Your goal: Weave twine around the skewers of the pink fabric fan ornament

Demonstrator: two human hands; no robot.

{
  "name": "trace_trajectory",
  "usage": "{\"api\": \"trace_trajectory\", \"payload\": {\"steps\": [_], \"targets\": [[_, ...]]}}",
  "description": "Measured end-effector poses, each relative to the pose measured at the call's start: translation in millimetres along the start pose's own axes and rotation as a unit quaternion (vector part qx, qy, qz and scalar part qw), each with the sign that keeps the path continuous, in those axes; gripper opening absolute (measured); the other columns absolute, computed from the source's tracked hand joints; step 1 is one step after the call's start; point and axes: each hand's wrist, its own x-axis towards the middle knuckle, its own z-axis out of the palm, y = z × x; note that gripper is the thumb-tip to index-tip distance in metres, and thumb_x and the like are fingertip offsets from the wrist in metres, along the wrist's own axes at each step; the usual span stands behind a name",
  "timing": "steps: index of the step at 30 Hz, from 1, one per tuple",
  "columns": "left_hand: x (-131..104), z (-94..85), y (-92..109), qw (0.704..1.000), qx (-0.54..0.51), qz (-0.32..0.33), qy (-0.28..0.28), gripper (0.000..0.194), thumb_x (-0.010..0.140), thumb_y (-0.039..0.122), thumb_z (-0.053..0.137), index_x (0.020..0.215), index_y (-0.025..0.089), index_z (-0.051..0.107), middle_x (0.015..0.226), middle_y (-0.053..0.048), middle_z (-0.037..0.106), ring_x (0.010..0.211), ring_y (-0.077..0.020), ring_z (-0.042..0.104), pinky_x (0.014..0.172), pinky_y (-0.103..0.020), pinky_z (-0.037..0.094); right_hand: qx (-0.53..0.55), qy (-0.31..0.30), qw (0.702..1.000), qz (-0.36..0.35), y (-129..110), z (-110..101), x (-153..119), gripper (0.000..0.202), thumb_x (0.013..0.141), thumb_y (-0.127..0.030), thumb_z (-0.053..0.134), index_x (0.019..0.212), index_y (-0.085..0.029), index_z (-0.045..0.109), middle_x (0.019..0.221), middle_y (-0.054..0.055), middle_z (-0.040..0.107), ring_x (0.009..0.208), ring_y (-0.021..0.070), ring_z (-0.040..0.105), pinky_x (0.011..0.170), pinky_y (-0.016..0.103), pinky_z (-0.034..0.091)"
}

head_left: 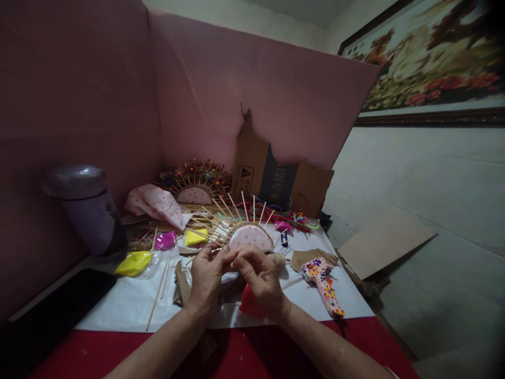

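Note:
In front of me is a half-round fan piece [252, 237], covered in white cloth with pink spots, with thin wooden sticks raying out from its curved edge. My left hand [208, 273] is closed in a pinch at the near left side of this piece. My right hand [260, 279] is also pinched, its fingertips close to those of the left. Whatever lies between the fingertips is too small to make out. Below the right hand shows a red thing [250, 302], partly hidden. A patterned hot glue gun [324, 284] lies to the right.
A finished-looking fan piece [195, 195] stands at the back beside spotted cloth [155, 202]. Torn cardboard [256, 163] leans on the pink panel. A purple tumbler [89, 210], a black phone-like slab [67, 302], yellow clay packets [134, 263] and loose sticks [158, 295] lie left.

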Motion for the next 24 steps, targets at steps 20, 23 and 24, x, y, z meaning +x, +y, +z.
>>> {"api": "trace_trajectory", "payload": {"steps": [20,23,24], "targets": [[4.5,-2.4,-6.5,0.998,0.041,0.052,0.01,0.023,0.058,0.031,0.075,0.064,0.014,0.061,0.056,0.002,0.06,0.051,-0.0104,0.053,0.051,-0.021,0.043,-0.082,-0.026,0.994,-0.067,-1.7,6.3,-6.3,0.014,0.088,-0.022,0.048,0.077,-0.021,0.057,0.081,0.005,0.06,0.081,0.0177,0.058,0.08,0.035,0.047],[3.4,-2.6,-4.4,0.998,0.038,0.042,0.009,0.023,0.057,0.03,0.075,0.063,0.013,0.061,0.055,0.002,0.06,0.05,-0.0101,0.055,0.051,-0.02,0.045,-0.06,0.001,0.997,-0.049,-4.0,5.3,-4.0,0.013,0.087,-0.025,0.05,0.078,-0.021,0.059,0.079,0.004,0.06,0.078,0.0167,0.058,0.077,0.033,0.049],[2.5,-2.5,-2.9,0.999,0.028,0.028,0.003,0.024,0.057,0.031,0.076,0.064,0.013,0.061,0.055,0.002,0.061,0.05,-0.0105,0.056,0.051,-0.021,0.046,-0.048,0.02,0.998,-0.037,-4.4,4.3,-2.3,0.013,0.087,-0.026,0.051,0.078,-0.021,0.059,0.079,0.004,0.06,0.076,0.0162,0.058,0.073,0.032,0.049]]}}
